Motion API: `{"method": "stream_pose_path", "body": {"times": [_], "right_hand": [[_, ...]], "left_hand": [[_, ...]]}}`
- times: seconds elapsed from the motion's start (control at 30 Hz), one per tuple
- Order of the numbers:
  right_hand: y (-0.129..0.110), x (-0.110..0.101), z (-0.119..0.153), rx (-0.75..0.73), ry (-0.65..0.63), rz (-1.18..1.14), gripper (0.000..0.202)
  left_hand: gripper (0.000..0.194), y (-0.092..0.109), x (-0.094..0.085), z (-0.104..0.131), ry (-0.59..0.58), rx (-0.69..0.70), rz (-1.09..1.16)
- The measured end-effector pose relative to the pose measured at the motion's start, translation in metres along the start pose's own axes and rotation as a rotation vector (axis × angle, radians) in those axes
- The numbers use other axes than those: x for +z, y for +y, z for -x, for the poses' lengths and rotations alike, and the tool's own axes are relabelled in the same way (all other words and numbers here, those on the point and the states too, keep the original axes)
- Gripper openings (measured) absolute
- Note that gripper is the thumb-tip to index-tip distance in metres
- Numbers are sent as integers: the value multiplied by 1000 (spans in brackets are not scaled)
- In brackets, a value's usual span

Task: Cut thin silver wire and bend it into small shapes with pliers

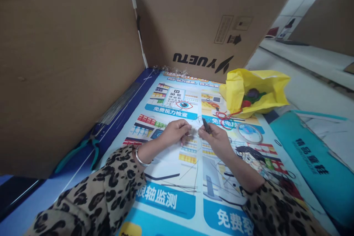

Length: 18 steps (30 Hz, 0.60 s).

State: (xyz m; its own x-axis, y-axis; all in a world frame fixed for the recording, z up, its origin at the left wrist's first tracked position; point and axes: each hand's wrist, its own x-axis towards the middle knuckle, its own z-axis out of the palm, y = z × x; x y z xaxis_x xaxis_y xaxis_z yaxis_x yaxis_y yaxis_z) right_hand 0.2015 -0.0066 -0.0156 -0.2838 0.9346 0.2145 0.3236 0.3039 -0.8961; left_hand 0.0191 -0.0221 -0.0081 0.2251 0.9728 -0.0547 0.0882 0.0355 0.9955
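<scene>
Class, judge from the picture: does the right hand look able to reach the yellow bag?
Probably yes: the bag is close by the right hand, with nothing tall between, though that hand holds a dark tool.

A poster [166, 162] spreads over the counter [107, 138]; teal-handled pliers [93, 140] lie left of the left hand [175, 132], a yellow bag [233, 90] beyond the right hand [218, 142].

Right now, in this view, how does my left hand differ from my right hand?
The left hand has a silver bracelet at its wrist; the right hand shows none. The right hand grips a dark object; no such object is visible in the left hand. Both arms wear leopard-print sleeves, and both hands are over the printed poster.
</scene>
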Motion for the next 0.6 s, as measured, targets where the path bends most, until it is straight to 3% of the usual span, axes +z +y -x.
{"method": "stream_pose_path", "body": {"times": [0.3,0.47,0.6], "right_hand": [[8,2,-4,115,89,-299,21],[8,4,-5,92,118,-324,21],[7,4,-5,97,123,-319,22]], "left_hand": [[30,7,2,4,-70,-57,287],[29,7,2,7,-152,-137,500],[28,6,1,8,-161,-190,530]]}}
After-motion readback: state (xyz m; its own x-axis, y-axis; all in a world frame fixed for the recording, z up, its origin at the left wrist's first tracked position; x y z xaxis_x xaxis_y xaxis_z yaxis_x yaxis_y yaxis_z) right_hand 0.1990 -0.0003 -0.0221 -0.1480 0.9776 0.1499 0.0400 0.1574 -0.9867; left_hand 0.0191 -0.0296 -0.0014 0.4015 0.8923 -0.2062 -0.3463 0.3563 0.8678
